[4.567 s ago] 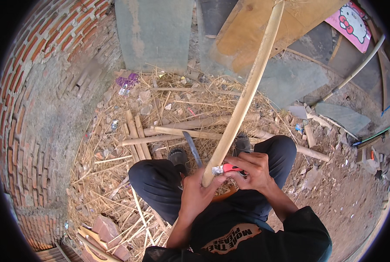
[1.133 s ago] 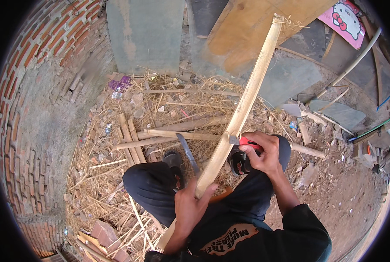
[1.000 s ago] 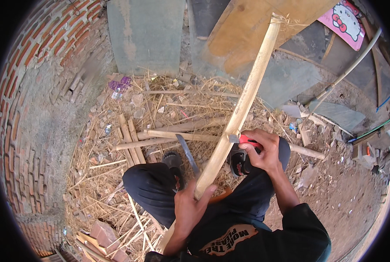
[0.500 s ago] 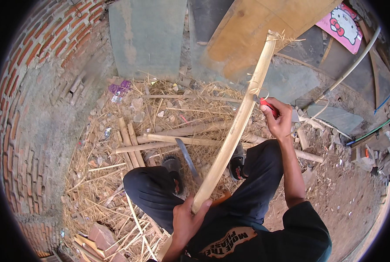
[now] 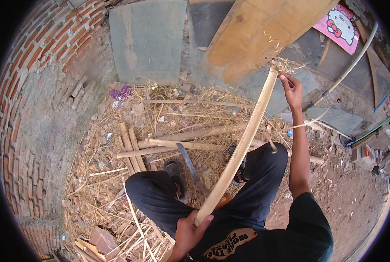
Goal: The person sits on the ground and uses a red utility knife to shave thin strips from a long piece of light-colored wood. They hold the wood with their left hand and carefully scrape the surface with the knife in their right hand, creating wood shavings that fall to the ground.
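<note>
Left hand (image 5: 191, 230) low at the lap, fingers wrapped round the near end of a long wood strip (image 5: 246, 142), which slants up and away between the knees. Right arm stretched nearly straight, its hand (image 5: 293, 92) pinching a red tool (image 5: 282, 74), mostly hidden from me, beside the curl-fringed far end.
</note>
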{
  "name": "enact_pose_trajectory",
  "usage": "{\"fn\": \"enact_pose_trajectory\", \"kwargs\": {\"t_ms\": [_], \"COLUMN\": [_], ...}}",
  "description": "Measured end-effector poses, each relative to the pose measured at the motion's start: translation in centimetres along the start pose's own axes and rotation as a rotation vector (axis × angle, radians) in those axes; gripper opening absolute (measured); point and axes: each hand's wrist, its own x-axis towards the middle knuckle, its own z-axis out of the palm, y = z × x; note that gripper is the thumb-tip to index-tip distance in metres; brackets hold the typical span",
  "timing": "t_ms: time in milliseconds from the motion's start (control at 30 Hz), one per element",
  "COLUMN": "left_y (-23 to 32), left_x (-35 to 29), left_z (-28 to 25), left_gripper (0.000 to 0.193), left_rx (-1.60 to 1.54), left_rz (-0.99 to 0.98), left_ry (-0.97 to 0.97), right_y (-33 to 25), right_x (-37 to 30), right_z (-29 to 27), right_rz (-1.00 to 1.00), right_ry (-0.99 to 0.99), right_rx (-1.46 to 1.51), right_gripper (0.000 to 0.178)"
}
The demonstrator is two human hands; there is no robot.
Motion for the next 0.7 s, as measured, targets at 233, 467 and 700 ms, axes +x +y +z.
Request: {"fn": "enact_pose_trajectory", "kwargs": {"t_ms": [233,467,700], "left_y": [-2.2,-1.2,0.8], "left_x": [1.4,3.8,8.0], "left_z": [-0.4,0.2,0.7], "left_gripper": [0.031,0.031,0.041], "left_rx": [-0.157,-0.164,-0.495], "left_rz": [0.07,0.188,0.236], "left_ry": [-0.059,-0.004,-0.08], "right_y": [-1.5,-8.5,-14.8], "right_x": [-0.9,-7.8,-19.3], "right_z": [-1.0,0.4,0.7], "right_rz": [0.427,0.462,-0.103], "right_ry": [-0.292,-0.259,-0.413], "right_rx": [0.467,0.694,0.156], "right_gripper": [0.043,0.039,0.022]}}
